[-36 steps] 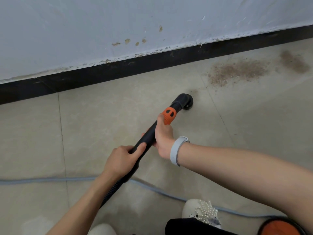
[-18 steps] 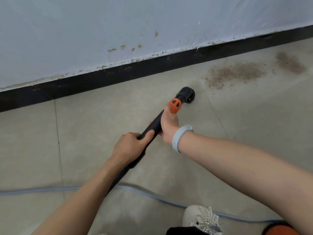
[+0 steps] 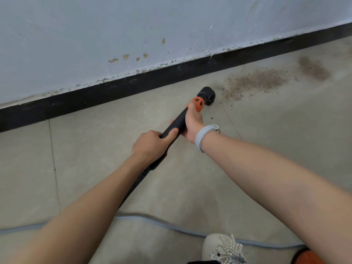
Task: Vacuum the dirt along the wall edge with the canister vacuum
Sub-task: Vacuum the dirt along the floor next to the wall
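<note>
Fingers of both hands wrapped on black wand (image 3: pixel 176 123): I see left hand (image 3: pixel 150 145) lower, right hand (image 3: pixel 192 123) nr orange collar. Brush head (image 3: pixel 207 95) mid-frame, at dirt patch (image 3: pixel 255 82) edge, nr baseboard (image 3: pixel 133 88).

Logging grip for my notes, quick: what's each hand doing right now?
Left hand: fingers curled round the black vacuum wand, near the ribbed hose.
Right hand: gripping the same wand, just behind the orange collar.
</note>
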A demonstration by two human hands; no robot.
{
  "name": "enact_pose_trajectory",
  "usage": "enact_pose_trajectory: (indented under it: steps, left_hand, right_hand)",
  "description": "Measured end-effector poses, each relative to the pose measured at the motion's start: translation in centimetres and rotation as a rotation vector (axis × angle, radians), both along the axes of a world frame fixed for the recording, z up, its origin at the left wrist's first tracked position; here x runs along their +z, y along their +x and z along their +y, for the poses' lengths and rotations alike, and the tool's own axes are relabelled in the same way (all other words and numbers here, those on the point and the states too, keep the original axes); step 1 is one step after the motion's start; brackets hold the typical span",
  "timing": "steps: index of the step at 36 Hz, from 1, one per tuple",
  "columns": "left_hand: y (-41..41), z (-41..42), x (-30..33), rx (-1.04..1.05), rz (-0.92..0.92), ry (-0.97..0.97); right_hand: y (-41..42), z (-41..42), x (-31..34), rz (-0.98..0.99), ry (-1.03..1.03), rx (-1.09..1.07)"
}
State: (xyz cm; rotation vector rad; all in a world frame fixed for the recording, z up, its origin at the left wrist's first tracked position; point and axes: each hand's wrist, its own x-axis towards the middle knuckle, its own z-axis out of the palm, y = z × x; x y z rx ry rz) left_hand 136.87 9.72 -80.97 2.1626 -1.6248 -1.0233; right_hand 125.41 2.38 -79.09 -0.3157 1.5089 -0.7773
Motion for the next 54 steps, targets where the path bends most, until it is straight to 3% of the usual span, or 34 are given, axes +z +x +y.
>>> enact_pose_trajectory:
  steps: [13, 25, 40, 47, 54]
  left_hand:
    - [-0.9, 4.1, -0.5, -0.099, -0.003, 0.083]
    - [1.0, 4.3, 0.8, -0.041, -0.117, 0.025]
    - [2.5, 8.1, 0.7, -0.064, -0.104, 0.055]
    - [1.2, 9.1, 0.9, -0.230, -0.049, 0.120]
    - [-4.6, 8.1, 1.3, -0.502, -0.111, 0.100]
  right_hand:
    - [-2.0, 4.8, -1.5, 0.048, 0.067, -0.131]
    - [-0.3, 4.5, -0.8, -0.153, 0.078, -0.131]
    - [0.5, 8.3, -0.1, -0.199, 0.153, -0.117]
    - [-2.2, 11.7, -0.4, -0.184, 0.215, -0.211]
    - [-8.4, 13.9, -0.1, -0.075, 0.200, -0.427]
